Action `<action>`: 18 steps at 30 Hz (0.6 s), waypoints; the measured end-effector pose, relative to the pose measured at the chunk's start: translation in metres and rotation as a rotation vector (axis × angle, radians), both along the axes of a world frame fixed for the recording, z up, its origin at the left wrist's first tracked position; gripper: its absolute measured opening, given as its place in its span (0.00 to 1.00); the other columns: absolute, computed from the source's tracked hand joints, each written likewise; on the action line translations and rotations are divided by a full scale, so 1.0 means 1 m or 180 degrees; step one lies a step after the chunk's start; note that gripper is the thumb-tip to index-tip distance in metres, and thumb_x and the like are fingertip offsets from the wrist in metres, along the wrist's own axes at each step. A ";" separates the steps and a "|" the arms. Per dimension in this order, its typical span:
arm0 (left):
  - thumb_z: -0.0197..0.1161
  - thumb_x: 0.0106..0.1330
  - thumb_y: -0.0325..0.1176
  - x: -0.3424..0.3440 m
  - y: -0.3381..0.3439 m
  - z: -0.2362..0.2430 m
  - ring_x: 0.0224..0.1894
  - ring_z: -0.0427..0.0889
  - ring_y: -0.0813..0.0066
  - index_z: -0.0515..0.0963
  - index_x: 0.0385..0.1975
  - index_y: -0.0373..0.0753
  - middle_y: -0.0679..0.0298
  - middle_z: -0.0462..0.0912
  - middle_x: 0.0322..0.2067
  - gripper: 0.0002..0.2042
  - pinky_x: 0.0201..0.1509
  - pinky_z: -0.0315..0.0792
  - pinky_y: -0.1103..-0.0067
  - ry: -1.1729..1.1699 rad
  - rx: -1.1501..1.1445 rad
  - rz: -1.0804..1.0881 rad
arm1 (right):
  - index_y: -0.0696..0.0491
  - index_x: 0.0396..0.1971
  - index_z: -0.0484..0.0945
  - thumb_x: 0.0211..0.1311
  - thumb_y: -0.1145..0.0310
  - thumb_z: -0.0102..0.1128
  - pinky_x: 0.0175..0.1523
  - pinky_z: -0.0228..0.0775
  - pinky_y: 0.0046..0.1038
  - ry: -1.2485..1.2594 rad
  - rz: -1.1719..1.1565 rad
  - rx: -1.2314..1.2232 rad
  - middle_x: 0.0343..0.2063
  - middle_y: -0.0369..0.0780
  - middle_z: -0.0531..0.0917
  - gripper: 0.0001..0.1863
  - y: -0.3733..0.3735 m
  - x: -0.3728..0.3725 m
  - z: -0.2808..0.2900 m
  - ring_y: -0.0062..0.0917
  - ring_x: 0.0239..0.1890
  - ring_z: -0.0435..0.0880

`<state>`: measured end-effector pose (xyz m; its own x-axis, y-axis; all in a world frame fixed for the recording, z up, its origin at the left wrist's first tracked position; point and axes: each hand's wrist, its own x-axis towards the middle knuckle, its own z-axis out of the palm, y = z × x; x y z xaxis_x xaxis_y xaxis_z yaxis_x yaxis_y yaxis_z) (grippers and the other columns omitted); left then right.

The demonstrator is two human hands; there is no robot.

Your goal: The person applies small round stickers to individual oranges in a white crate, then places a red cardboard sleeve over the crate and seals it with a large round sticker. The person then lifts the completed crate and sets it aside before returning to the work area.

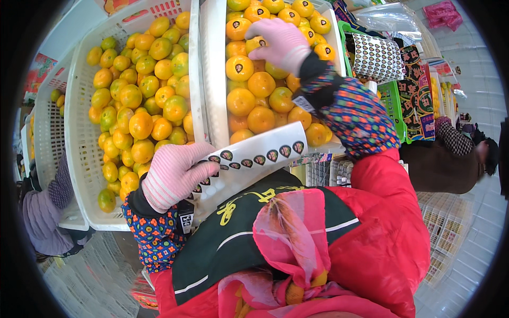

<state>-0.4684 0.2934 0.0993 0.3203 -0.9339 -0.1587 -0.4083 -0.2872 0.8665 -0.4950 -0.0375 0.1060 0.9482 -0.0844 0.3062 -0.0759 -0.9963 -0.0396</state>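
Status: labelling of the fruit in the right crate [213,79] looks partly done; fruit toward its far end carries dark oval stickers, e.g. the labelled fruit [239,68] at the left wall, while the near rows, e.g. the bare fruit [261,120], show none, so my read is roughly the near half is left, lower layers can't be checked. Left hand [177,172], pink striped glove, has the sticker sheet [249,163] pinched between thumb and fingers at its left end; sheet slants up to the right across the near end of the right crate, in front of the apron [233,233]. Sheet has a blank white band on its far side and stickers in rows below, so supply isn't used up as far as I can judge. Right hand [281,45], same glove, is over the far half of the right crate, thumb and forefinger parted around a labelled fruit; can't tell if they press on it or just hover, remaining fingers mostly hidden. Containers: right crate is white, packed with orange-yellow fruit up near the rim; left crate [77,132], white and slotted, holds a big heap of loose green-tinged fruit, no stickers visible on any, reads as untouched; another slotted crate [47,111] at far left shows a couple of fruits; green basket [393,103] on the right has a spare sticker sheet [377,55] lying over its far part
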 end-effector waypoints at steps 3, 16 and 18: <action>0.66 0.64 0.34 -0.002 -0.011 0.005 0.25 0.85 0.67 0.83 0.38 0.39 0.60 0.83 0.23 0.07 0.31 0.76 0.75 -0.0159 -0.0027 0.0082 | 0.49 0.43 0.83 0.49 0.63 0.74 0.51 0.74 0.39 0.0628 0.0992 0.2041 0.35 0.39 0.83 0.19 0.017 -0.056 0.047 0.38 0.44 0.82; 0.71 0.59 0.28 -0.034 -0.091 0.026 0.28 0.81 0.83 0.81 0.42 0.34 0.67 0.83 0.25 0.12 0.32 0.76 0.81 -0.0932 0.0597 0.0190 | 0.56 0.41 0.83 0.64 0.70 0.65 0.40 0.74 0.22 0.1587 0.0142 0.3332 0.28 0.35 0.83 0.08 -0.015 -0.138 -0.009 0.16 0.33 0.80; 0.67 0.65 0.31 -0.038 -0.100 0.018 0.26 0.77 0.85 0.82 0.40 0.34 0.70 0.81 0.22 0.08 0.30 0.74 0.82 -0.0409 0.0593 0.0256 | 0.56 0.40 0.83 0.63 0.70 0.65 0.40 0.74 0.24 0.1612 0.0215 0.3267 0.28 0.37 0.83 0.08 -0.028 -0.143 -0.017 0.21 0.33 0.82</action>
